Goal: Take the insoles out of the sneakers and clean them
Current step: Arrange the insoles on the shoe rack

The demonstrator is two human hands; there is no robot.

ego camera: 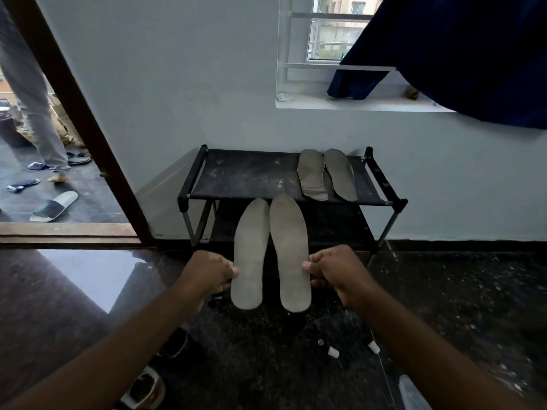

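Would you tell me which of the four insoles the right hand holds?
The right raised insole, pinched at its edge by the right hand. The left hand holds its neighbour; the other pair lies on the rack.

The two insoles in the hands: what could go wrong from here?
1. The left hand pinches the left insole and the right hand the right insole, each only by its side edge; either could slip to the floor.
2. The top shelf of the rack looks dusty; laying them there may soil them.
3. They could get mixed with the pair of insoles already on it.
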